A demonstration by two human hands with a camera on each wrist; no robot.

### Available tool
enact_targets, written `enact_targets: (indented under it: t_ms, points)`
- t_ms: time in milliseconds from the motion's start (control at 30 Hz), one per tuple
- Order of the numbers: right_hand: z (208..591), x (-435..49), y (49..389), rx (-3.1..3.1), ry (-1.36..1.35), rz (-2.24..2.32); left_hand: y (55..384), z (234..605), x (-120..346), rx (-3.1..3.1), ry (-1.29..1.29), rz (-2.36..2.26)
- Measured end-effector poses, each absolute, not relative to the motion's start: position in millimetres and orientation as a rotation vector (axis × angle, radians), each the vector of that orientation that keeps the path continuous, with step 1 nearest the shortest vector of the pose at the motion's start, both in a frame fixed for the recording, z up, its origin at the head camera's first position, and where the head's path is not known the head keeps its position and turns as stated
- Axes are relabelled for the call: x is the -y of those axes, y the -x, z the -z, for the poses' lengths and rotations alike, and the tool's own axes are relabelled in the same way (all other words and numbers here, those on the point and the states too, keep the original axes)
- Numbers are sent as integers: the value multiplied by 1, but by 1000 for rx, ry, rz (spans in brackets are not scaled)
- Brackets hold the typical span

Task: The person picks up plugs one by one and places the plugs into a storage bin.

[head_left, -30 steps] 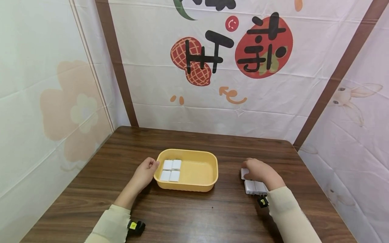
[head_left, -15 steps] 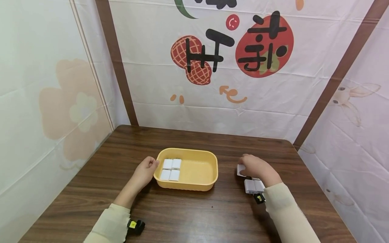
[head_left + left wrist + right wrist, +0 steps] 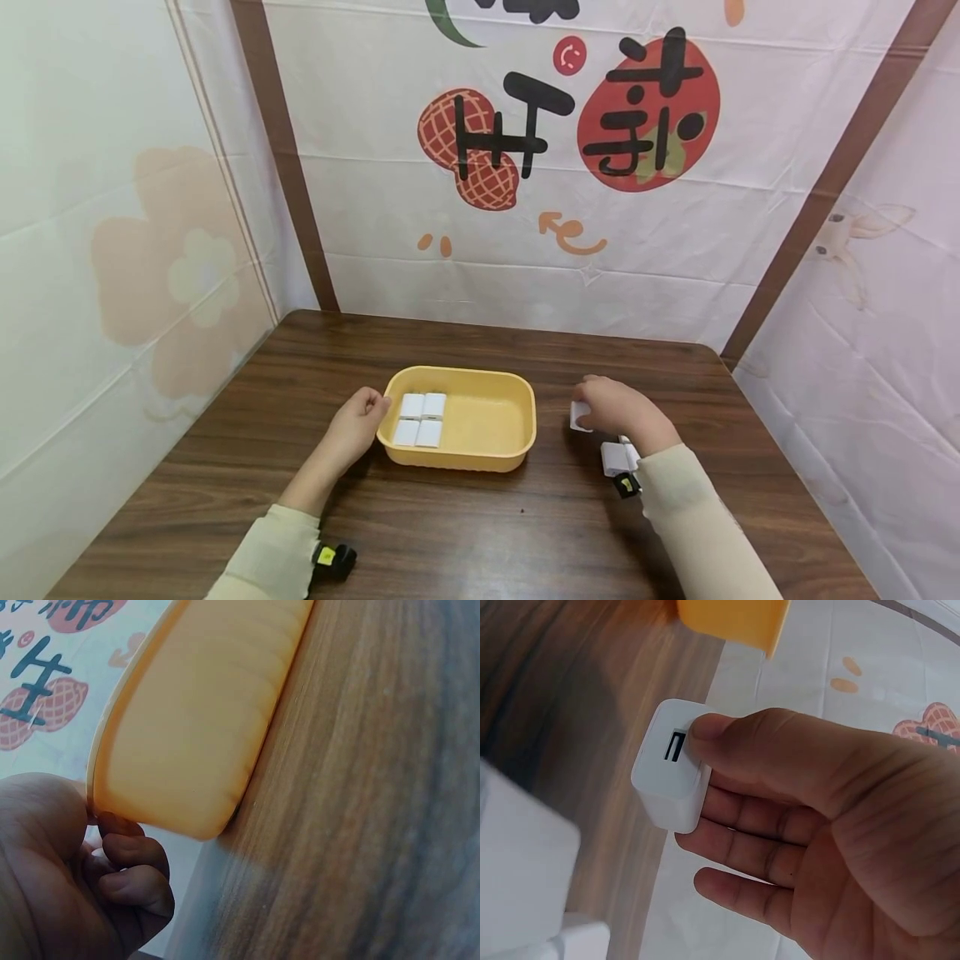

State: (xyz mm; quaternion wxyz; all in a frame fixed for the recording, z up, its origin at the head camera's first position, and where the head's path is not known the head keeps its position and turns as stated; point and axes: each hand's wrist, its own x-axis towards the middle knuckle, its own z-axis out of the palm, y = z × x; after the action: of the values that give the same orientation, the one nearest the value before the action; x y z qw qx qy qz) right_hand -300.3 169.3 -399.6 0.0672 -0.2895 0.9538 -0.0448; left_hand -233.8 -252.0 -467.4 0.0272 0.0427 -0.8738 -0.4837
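My right hand [image 3: 618,410] pinches a white USB wall charger [image 3: 578,416] between thumb and fingers. In the right wrist view the USB slot of this charger [image 3: 667,761] faces the camera, with the thumb at its edge. My left hand [image 3: 358,423] grips the left end of a yellow plastic bin [image 3: 480,461] at its rim; the left wrist view has thumb and forefinger pinching the bin's rim [image 3: 97,761], the other fingers curled below. Inside the bin, several white chargers [image 3: 418,419] stand in a block at the left side, and its right side shows bare floor.
More white chargers [image 3: 614,459] stand on the brown wooden table [image 3: 465,533] under my right wrist, partly hidden by the sleeve. A black wrist camera [image 3: 627,485] hangs near them. Printed cloth walls [image 3: 480,283] enclose the table's back and sides.
My right hand has lifted a charger away from the group and carried it left toward the bin. The left hand and the bin have stayed in place.
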Motion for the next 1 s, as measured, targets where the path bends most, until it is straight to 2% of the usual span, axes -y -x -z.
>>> enact_targets:
  t_ms: [1000]
  points:
    - [368,-129,305,-2862,1004,109,231,464,253,2701,-120,1466]
